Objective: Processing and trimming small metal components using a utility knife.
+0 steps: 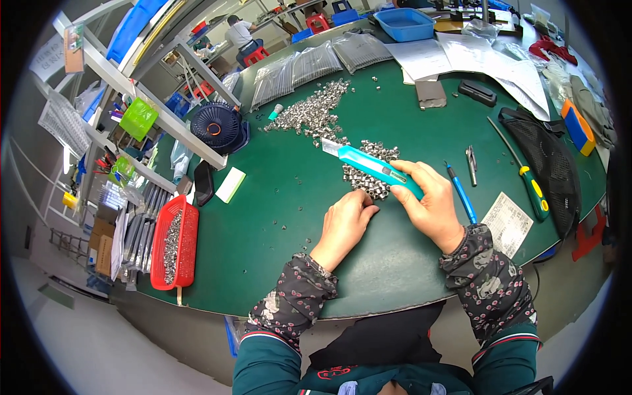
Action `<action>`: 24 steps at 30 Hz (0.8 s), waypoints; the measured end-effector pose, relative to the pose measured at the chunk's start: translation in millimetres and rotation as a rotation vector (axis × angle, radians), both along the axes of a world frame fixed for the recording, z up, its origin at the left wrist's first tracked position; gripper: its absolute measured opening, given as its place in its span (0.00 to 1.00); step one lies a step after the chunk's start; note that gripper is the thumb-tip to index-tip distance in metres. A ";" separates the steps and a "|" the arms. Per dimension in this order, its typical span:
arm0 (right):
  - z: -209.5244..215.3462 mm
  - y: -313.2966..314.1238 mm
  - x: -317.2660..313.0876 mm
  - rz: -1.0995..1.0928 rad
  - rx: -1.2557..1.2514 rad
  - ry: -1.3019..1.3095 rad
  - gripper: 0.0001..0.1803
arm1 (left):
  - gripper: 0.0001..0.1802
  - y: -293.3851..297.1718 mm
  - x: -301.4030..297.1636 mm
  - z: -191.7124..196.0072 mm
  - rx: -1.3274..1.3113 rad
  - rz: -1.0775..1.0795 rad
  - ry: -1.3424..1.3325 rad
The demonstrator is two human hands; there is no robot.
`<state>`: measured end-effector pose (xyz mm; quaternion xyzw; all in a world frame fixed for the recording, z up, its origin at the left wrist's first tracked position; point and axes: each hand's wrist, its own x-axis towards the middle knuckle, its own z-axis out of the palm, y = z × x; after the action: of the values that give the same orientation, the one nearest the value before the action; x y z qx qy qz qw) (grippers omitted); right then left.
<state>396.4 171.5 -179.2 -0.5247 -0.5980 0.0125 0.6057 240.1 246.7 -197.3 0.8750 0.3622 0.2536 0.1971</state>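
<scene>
Operator: Nearest to us are our two patterned sleeves, entering from the lower edge over the green worktop (276, 197). Our left hand (343, 224) rests knuckles-up on the worktop, fingers curled inward, with the fingertips at the near edge of a small cluster of metal rings (366, 179). We cannot tell whether those fingers pinch a ring.

Inspector: And the right hand?

Operator: Our right hand (431, 204) has its fingers closed around the rear of a teal utility knife (372, 164). The knife is tilted, and its blade end points up and to the left, passing above the small cluster.

Inspector: Where do the remaining parts lie?

Operator: A larger scatter of metal rings (313, 113) spreads farther back on the worktop, well apart from our hands. Behind it lie several clear bags of long parts (316, 64).

Inspector: List the items to the right.

Operator: A blue pen (461, 192) lies just beside the right hand. Near it we see small pliers (471, 164), a printed paper slip (507, 224), and a screwdriver with a green and yellow handle (532, 187).

Inspector: And to the left?

Operator: A red basket (186, 253) holding metal parts sits at the worktop edge. A dark blue fan (216, 126) stands farther back.
</scene>
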 end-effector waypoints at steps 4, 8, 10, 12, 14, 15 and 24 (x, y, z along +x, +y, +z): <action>0.5 -0.4 -0.3 0.007 -0.016 -0.016 0.16 | 0.06 10.8 -17.3 0.3 -0.351 -0.082 -0.376; -3.0 -0.1 0.3 0.051 -0.041 -0.018 0.16 | 0.06 20.0 -47.9 12.5 -1.175 -0.112 -0.918; -5.5 -1.6 0.4 0.125 -0.110 0.015 0.16 | 0.07 28.2 -61.2 8.4 -1.217 -0.126 -1.103; -4.0 -2.6 -0.9 0.176 -0.156 0.012 0.16 | 0.07 33.5 -68.5 5.7 -1.192 -0.126 -1.152; 0.3 -4.9 -2.6 0.266 -0.280 0.037 0.17 | 0.07 36.2 -72.3 5.7 -1.175 -0.127 -1.200; 0.1 -4.7 -2.8 0.267 -0.281 0.032 0.17 | 0.07 37.1 -72.1 6.4 -1.192 -0.137 -1.214; -8.8 -1.9 -4.5 0.330 -0.317 -0.041 0.17 | 0.07 40.3 -72.9 2.1 -1.206 -0.143 -1.196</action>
<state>391.9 169.6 -188.0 -0.5087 -0.6783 0.1947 0.4932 167.3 287.0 -195.1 0.3599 0.2140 0.4239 0.8031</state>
